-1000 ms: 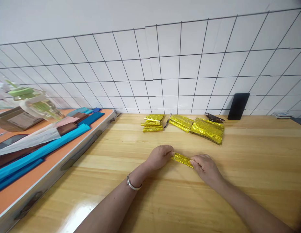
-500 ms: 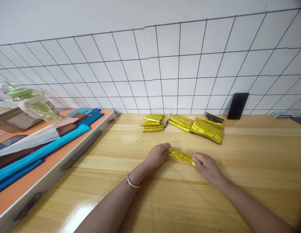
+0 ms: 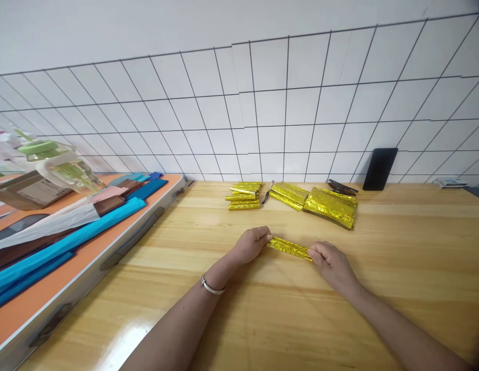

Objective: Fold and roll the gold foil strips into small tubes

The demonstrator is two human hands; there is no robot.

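Observation:
A narrow folded strip of gold foil paper (image 3: 289,248) lies on the wooden table (image 3: 397,247) between my hands. My left hand (image 3: 251,244), with a silver bangle on its wrist, pinches the strip's left end. My right hand (image 3: 332,261) pinches its right end. Both hands rest on the tabletop. Behind them, near the wall, sits a small pile of folded gold strips (image 3: 243,196) and a flat stack of gold foil sheets (image 3: 331,206), with a further gold bundle (image 3: 288,195) between them.
A small dark tool (image 3: 267,191) lies between the gold piles. A black phone (image 3: 379,168) leans on the tiled wall, a dark clip (image 3: 342,187) beside it. At left an orange board (image 3: 49,288) carries blue, brown and white paper rolls (image 3: 69,237), a bottle (image 3: 65,170) and a box.
Both hands have shifted slightly away from me with the gold strip, and more of the strip's length shows between them.

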